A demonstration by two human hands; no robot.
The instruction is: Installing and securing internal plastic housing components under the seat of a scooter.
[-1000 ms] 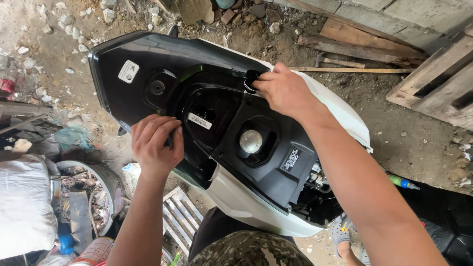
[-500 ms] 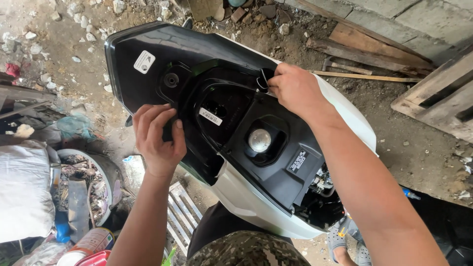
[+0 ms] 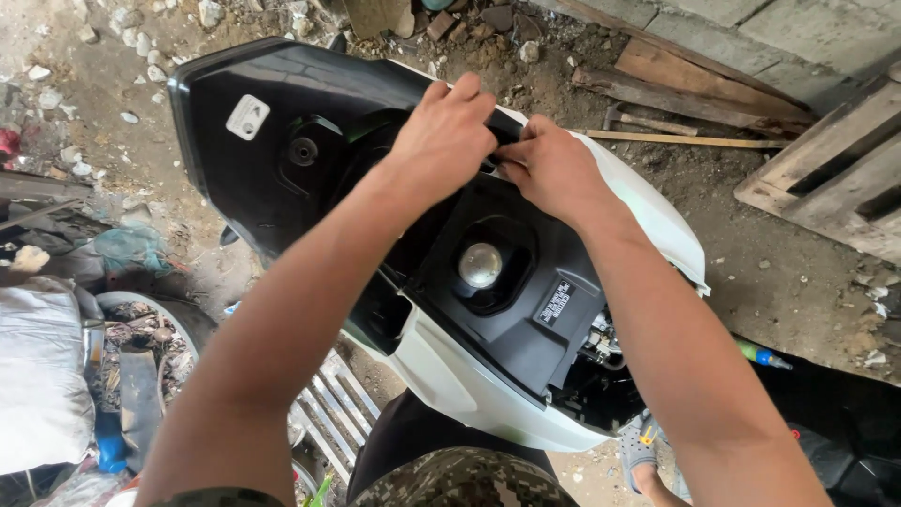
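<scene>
A white scooter body panel with a black inner housing [image 3: 282,122] lies tilted across my lap, inner side up. A round silver bulb [image 3: 481,264] sits in its black recess. My left hand [image 3: 447,131] reaches over the housing to its far edge, fingers curled down on the black rim. My right hand [image 3: 554,169] is right beside it, fingertips pinching at a small black part on the same edge. What lies under the fingers is hidden. The white outer shell [image 3: 657,211] shows at the right and below.
Dirt ground with stones surrounds me. A wooden pallet [image 3: 835,169] and planks [image 3: 685,84] lie at the right. A white sack [image 3: 38,376] and a tub of scrap [image 3: 131,347] are at the left. A sandal [image 3: 640,449] sits near my foot.
My left hand has moved from the near left side of the housing up to the far edge, next to my right hand. The view has shifted slightly.
</scene>
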